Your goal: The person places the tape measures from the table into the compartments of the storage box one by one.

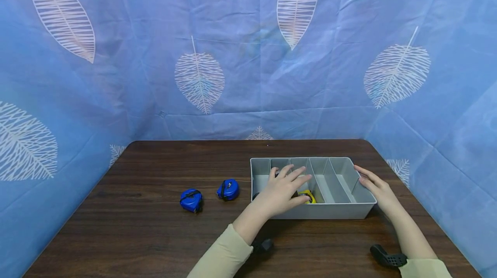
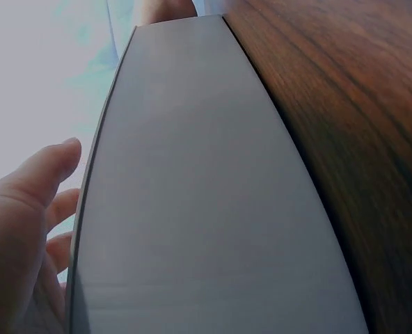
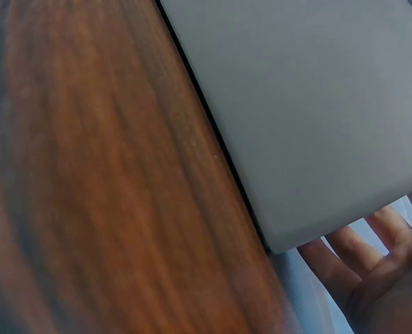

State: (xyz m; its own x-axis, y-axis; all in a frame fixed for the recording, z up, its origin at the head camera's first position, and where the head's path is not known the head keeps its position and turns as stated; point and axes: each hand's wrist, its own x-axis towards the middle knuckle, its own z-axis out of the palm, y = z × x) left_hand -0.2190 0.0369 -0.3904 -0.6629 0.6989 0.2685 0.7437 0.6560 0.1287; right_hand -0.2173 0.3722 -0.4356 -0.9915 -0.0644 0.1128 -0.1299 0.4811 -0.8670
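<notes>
While divided tray (image 1: 326, 212) holds yellow item (image 1: 309, 193), left grip (image 1: 285, 190) wide above, right grip (image 1: 377, 188) loose alongside

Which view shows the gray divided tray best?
The head view: it looks into the gray tray from above, though the left hand covers part. The left wrist view shows mainly one long outer wall; the right wrist view, part of an outer wall.

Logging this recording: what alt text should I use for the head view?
A person's left hand, fingers spread, is over a gray divided tray holding a yellow item, while the right hand touches the tray's right end. Two blue tape measures lie left of it on a dark wooden table.
</notes>
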